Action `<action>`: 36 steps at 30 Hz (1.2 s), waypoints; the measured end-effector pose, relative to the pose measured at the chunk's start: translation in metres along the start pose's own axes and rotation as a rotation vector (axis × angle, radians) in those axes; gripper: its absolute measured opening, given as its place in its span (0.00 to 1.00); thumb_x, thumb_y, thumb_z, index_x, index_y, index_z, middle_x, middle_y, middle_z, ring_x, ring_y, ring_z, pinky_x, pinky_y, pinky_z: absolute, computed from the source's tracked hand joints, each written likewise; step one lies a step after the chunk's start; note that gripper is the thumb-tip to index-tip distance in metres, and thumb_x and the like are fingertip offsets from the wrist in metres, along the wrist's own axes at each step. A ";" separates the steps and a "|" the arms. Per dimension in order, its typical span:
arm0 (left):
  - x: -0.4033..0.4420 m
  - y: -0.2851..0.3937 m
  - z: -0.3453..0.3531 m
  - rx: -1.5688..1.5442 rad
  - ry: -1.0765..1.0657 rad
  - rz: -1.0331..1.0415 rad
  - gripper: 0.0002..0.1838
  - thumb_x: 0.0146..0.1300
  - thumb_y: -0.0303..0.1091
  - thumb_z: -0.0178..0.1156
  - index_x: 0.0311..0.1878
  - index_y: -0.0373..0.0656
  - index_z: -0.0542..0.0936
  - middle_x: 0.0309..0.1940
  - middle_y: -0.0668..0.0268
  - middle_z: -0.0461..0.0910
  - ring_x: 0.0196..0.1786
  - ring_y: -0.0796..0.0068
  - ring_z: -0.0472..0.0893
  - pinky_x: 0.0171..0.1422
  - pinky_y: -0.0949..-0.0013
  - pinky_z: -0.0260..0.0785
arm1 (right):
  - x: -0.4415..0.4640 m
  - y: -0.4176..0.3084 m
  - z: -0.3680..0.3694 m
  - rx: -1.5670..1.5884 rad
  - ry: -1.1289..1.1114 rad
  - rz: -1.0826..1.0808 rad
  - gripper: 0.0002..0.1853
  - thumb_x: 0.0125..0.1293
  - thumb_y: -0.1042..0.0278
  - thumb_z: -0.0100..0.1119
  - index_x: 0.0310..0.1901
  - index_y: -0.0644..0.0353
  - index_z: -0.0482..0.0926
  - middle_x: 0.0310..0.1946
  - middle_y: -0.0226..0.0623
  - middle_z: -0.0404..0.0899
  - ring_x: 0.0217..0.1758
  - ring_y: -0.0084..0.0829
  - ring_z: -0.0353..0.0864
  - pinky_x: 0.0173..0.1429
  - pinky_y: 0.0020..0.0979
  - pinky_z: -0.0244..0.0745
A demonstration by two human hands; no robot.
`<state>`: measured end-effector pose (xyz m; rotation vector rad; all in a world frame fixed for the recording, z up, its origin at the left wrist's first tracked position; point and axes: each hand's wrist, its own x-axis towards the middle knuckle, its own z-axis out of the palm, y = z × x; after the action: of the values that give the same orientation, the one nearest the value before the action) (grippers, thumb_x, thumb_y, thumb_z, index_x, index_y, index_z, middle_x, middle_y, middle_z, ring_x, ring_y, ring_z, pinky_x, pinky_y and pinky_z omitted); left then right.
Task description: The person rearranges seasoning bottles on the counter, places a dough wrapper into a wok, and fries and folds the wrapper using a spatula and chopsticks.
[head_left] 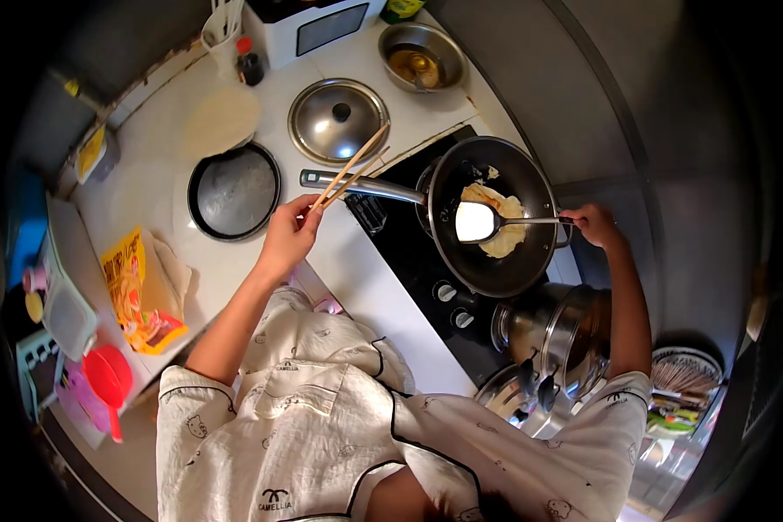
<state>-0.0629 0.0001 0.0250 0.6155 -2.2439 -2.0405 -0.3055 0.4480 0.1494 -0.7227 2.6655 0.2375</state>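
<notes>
My left hand (291,231) is closed around a pair of wooden chopsticks (353,167), whose tips point up and right over the wok's handle. In my right hand (593,226) is the handle of a metal spatula (531,221). The spatula's bright, reflecting blade lies over a pale, partly browned flatbread (506,242) in the dark wok (461,261). Part of the flatbread is hidden under the blade. A few small food scraps cling to the wok's inner side. The wok sits on the black stove (409,261), its steel handle pointing left.
A domed lid (339,120), a round black pan (235,193) and a pale round sheet (222,117) lie on the counter. A steel bowl (448,65) of brown liquid stands behind. Steel pots (570,335) crowd near my right arm. A yellow food bag (139,291) is at left.
</notes>
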 end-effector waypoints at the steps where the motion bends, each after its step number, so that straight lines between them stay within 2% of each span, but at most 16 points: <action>1: -0.004 -0.001 0.001 -0.014 0.011 -0.015 0.12 0.61 0.28 0.51 0.46 0.33 0.75 0.20 0.73 0.69 0.19 0.88 0.62 0.21 0.80 0.54 | 0.004 -0.003 -0.001 0.009 -0.004 -0.006 0.20 0.50 0.79 0.53 0.41 0.40 0.81 0.24 0.38 0.76 0.26 0.34 0.75 0.33 0.30 0.67; 2: -0.007 0.000 0.001 -0.027 0.020 -0.028 0.12 0.61 0.28 0.51 0.46 0.33 0.75 0.20 0.73 0.69 0.19 0.88 0.62 0.21 0.80 0.54 | 0.010 -0.005 0.005 0.015 0.071 -0.139 0.20 0.50 0.80 0.52 0.41 0.42 0.81 0.23 0.38 0.76 0.24 0.33 0.75 0.33 0.30 0.66; 5: -0.015 0.002 0.002 -0.021 0.049 -0.051 0.12 0.61 0.28 0.51 0.46 0.32 0.75 0.19 0.73 0.69 0.19 0.88 0.61 0.21 0.79 0.54 | 0.028 0.003 0.017 0.003 0.130 -0.240 0.19 0.50 0.80 0.52 0.40 0.43 0.82 0.21 0.37 0.75 0.23 0.32 0.74 0.32 0.30 0.66; 6: -0.018 0.003 0.001 -0.010 0.054 -0.058 0.12 0.61 0.28 0.51 0.46 0.32 0.75 0.19 0.73 0.69 0.19 0.88 0.61 0.21 0.79 0.54 | 0.030 0.003 0.015 0.062 0.025 -0.092 0.18 0.53 0.74 0.49 0.40 0.38 0.81 0.21 0.35 0.77 0.30 0.37 0.76 0.42 0.38 0.61; 9: -0.021 0.001 -0.001 -0.026 0.094 -0.040 0.12 0.61 0.28 0.52 0.45 0.32 0.75 0.19 0.73 0.68 0.19 0.88 0.61 0.21 0.79 0.54 | 0.032 0.016 0.013 0.042 -0.015 0.001 0.18 0.53 0.74 0.49 0.41 0.38 0.81 0.20 0.34 0.77 0.28 0.37 0.76 0.41 0.38 0.62; 13: -0.021 -0.004 0.000 0.011 0.074 -0.042 0.12 0.61 0.28 0.52 0.45 0.31 0.75 0.19 0.73 0.68 0.19 0.89 0.61 0.21 0.79 0.54 | 0.032 -0.005 0.008 0.003 0.075 -0.162 0.18 0.54 0.74 0.47 0.41 0.39 0.81 0.21 0.34 0.78 0.29 0.35 0.77 0.39 0.37 0.64; 14: -0.020 -0.003 0.001 0.018 0.060 -0.046 0.12 0.61 0.28 0.52 0.45 0.31 0.75 0.19 0.73 0.68 0.19 0.89 0.61 0.21 0.79 0.54 | 0.027 -0.015 -0.004 -0.085 -0.015 -0.056 0.18 0.54 0.75 0.46 0.41 0.40 0.81 0.26 0.35 0.79 0.31 0.36 0.78 0.40 0.37 0.64; 17: -0.017 0.000 0.004 0.010 0.052 -0.035 0.12 0.61 0.28 0.52 0.45 0.31 0.75 0.19 0.73 0.69 0.19 0.89 0.61 0.21 0.80 0.54 | 0.025 -0.009 -0.006 -0.035 -0.018 0.055 0.18 0.54 0.75 0.45 0.40 0.41 0.81 0.28 0.36 0.80 0.31 0.37 0.79 0.39 0.37 0.65; 20: -0.014 -0.002 0.007 0.014 0.040 -0.023 0.12 0.61 0.28 0.51 0.45 0.31 0.75 0.20 0.73 0.68 0.19 0.89 0.61 0.21 0.80 0.54 | 0.019 -0.033 -0.012 -0.046 0.065 -0.091 0.17 0.54 0.74 0.46 0.39 0.41 0.82 0.26 0.36 0.80 0.28 0.37 0.79 0.37 0.36 0.65; 23: -0.011 -0.001 0.007 0.024 0.013 -0.005 0.12 0.61 0.28 0.51 0.45 0.31 0.75 0.20 0.73 0.68 0.19 0.89 0.61 0.21 0.80 0.54 | 0.020 -0.014 -0.003 -0.065 0.011 0.003 0.17 0.54 0.74 0.47 0.39 0.41 0.82 0.26 0.36 0.80 0.29 0.37 0.79 0.38 0.37 0.65; 24: -0.011 0.001 0.007 0.022 0.012 0.001 0.12 0.61 0.28 0.51 0.45 0.31 0.75 0.20 0.73 0.68 0.19 0.89 0.61 0.21 0.80 0.54 | 0.022 -0.007 0.002 0.011 0.042 -0.003 0.18 0.53 0.75 0.48 0.40 0.40 0.82 0.27 0.35 0.80 0.32 0.36 0.78 0.41 0.39 0.63; 27: -0.009 0.002 0.008 -0.018 -0.024 -0.034 0.12 0.61 0.28 0.51 0.45 0.32 0.75 0.20 0.74 0.68 0.19 0.89 0.61 0.21 0.80 0.54 | 0.017 -0.021 0.001 -0.041 0.072 -0.069 0.18 0.53 0.75 0.48 0.40 0.38 0.82 0.27 0.35 0.80 0.33 0.36 0.78 0.42 0.40 0.61; 30: -0.009 0.006 0.014 -0.029 -0.056 -0.047 0.12 0.62 0.27 0.51 0.46 0.33 0.75 0.19 0.74 0.67 0.19 0.89 0.61 0.21 0.80 0.53 | 0.014 -0.021 -0.003 -0.059 0.018 0.015 0.19 0.52 0.75 0.49 0.40 0.37 0.82 0.26 0.34 0.80 0.31 0.35 0.78 0.40 0.38 0.61; 36: -0.005 0.008 0.016 -0.036 -0.081 -0.039 0.12 0.62 0.27 0.51 0.46 0.34 0.75 0.18 0.75 0.66 0.19 0.89 0.60 0.21 0.80 0.53 | 0.011 -0.027 -0.007 -0.100 0.055 -0.045 0.19 0.52 0.75 0.49 0.40 0.36 0.82 0.20 0.32 0.77 0.27 0.35 0.76 0.39 0.38 0.59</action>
<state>-0.0655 0.0175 0.0319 0.5888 -2.2503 -2.1570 -0.3026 0.4179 0.1502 -0.8305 2.7021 0.3464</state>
